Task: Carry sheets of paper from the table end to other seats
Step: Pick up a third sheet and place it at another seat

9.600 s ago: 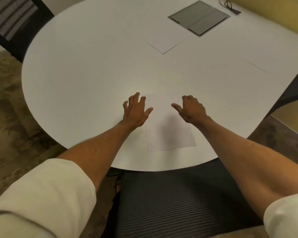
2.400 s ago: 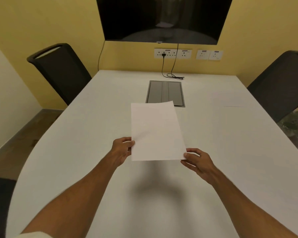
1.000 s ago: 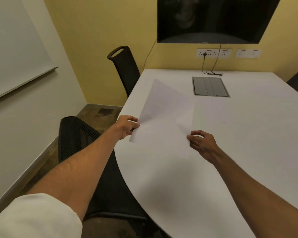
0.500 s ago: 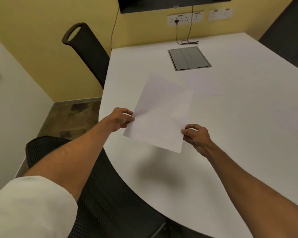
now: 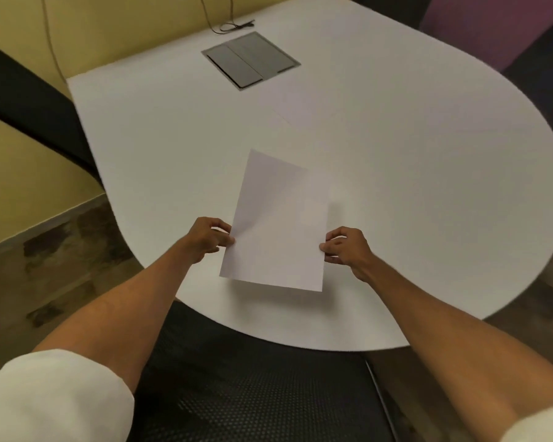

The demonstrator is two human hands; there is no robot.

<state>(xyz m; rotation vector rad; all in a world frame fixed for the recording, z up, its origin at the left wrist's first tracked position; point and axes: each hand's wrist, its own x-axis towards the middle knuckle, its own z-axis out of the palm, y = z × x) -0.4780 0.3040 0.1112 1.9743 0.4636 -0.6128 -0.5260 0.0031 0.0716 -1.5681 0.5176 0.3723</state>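
I hold a blank white sheet of paper (image 5: 276, 228) low over the rounded near end of the white table (image 5: 428, 193). My left hand (image 5: 209, 239) pinches its left edge and my right hand (image 5: 344, 247) pinches its right edge. The sheet's near edge casts a thin shadow on the tabletop. Another white sheet (image 5: 296, 105) lies flat farther up the table, just below the grey panel.
A black mesh chair seat (image 5: 253, 384) stands directly below me, tucked against the table edge. A grey cable hatch (image 5: 251, 60) is set into the tabletop, with a black cable (image 5: 233, 25) behind it. Another black chair's backrest (image 5: 29, 103) is on the left by the yellow wall.
I have turned from the table's left side to face its rounded end over a chair. The sheet, still in both hands, has come lower and flatter over the table.
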